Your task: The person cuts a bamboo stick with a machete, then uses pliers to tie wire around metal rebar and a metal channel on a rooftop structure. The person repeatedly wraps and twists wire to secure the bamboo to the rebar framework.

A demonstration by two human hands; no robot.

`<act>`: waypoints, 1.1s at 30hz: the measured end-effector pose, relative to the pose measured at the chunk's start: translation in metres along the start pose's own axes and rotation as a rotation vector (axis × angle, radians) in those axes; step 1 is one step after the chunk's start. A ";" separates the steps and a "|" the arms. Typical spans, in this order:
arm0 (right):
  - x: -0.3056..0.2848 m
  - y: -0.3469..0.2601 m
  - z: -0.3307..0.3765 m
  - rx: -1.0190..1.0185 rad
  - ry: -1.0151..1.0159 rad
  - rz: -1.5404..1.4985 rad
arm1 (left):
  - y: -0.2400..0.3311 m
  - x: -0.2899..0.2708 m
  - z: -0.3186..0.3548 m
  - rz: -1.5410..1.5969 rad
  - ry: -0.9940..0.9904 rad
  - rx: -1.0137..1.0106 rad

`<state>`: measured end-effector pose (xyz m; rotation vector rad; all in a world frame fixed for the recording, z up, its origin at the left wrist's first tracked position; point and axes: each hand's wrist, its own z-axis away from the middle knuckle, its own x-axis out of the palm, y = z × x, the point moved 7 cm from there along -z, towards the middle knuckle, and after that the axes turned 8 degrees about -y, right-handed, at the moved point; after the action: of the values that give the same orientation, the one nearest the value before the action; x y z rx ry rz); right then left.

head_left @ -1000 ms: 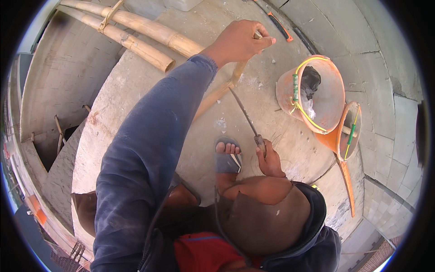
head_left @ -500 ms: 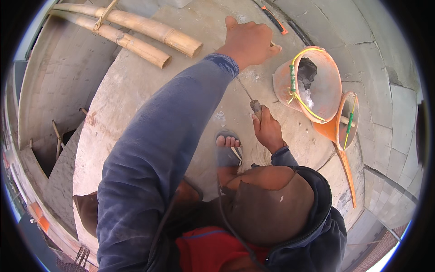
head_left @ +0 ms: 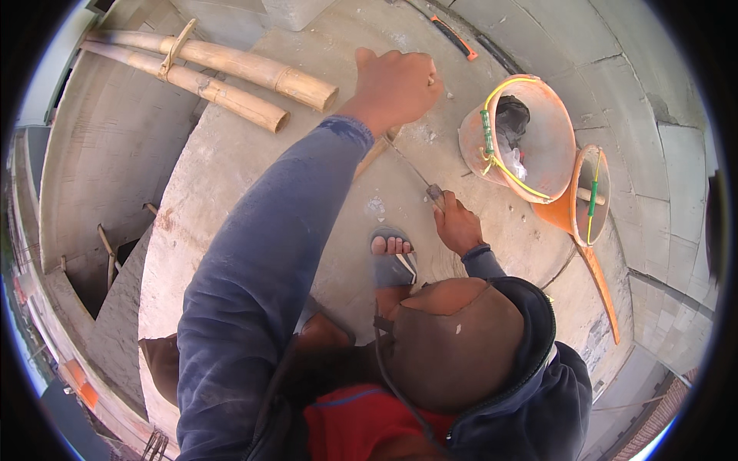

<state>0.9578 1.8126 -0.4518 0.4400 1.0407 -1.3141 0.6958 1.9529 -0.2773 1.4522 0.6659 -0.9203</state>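
Observation:
My left hand (head_left: 400, 88), at the end of a long blue-grey sleeve, is closed in a fist above the concrete slab. A light wooden strip (head_left: 372, 159) shows below its wrist and seems to run up into the fist, though the hand covers most of it. My right hand (head_left: 459, 227) is wrapped around the wooden handle of a tool with a thin, dark blade (head_left: 411, 167). That blade slants up and left toward the strip under my left wrist; its tip is hidden or too small to make out.
Two bamboo poles (head_left: 254, 69), joined by a crosspiece, lie at the upper left. An orange-stained bucket (head_left: 550, 138) with a dark bag inside stands right, beside an orange long-handled scoop (head_left: 565, 203). An orange-and-black tool (head_left: 453, 37) lies near the block wall (head_left: 638, 100).
My left hand has moved left and slightly down, and the wooden strip now shows under its wrist. My right hand keeps its hold on the tool, nearly in place.

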 end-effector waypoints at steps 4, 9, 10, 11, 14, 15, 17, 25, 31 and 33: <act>0.021 0.023 0.016 0.116 -0.001 0.022 | -0.058 -0.006 0.005 0.637 -0.013 -0.064; 0.031 0.031 0.028 0.185 -0.038 -0.051 | -0.090 -0.039 0.030 1.241 0.140 -0.100; 0.028 0.029 0.033 0.161 0.005 -0.085 | -0.097 -0.055 0.039 1.304 0.205 -0.082; 0.026 0.031 0.040 0.156 0.054 -0.116 | -0.106 -0.069 0.044 1.331 0.239 -0.047; 0.017 0.050 0.069 0.219 0.226 -0.176 | -0.157 -0.111 0.059 1.294 0.178 -0.040; 0.010 0.058 0.082 0.258 0.328 -0.136 | -0.156 -0.120 0.067 1.402 0.171 -0.092; -0.004 0.068 0.109 0.290 0.515 -0.051 | -0.170 -0.143 0.092 1.381 0.139 -0.098; 0.027 0.198 0.197 0.542 0.538 -0.462 | -0.141 -0.089 0.161 1.329 -0.074 -0.140; 0.114 0.258 0.260 0.736 0.221 -0.442 | -0.117 -0.036 0.181 1.064 -0.156 -0.222; 0.131 0.249 0.269 0.700 0.161 -0.438 | -0.118 -0.024 0.186 0.934 -0.130 -0.252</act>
<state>1.2758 1.5923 -0.4915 0.8848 0.8047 -2.0695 0.5558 1.7849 -0.3109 1.2529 -0.0362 -0.1807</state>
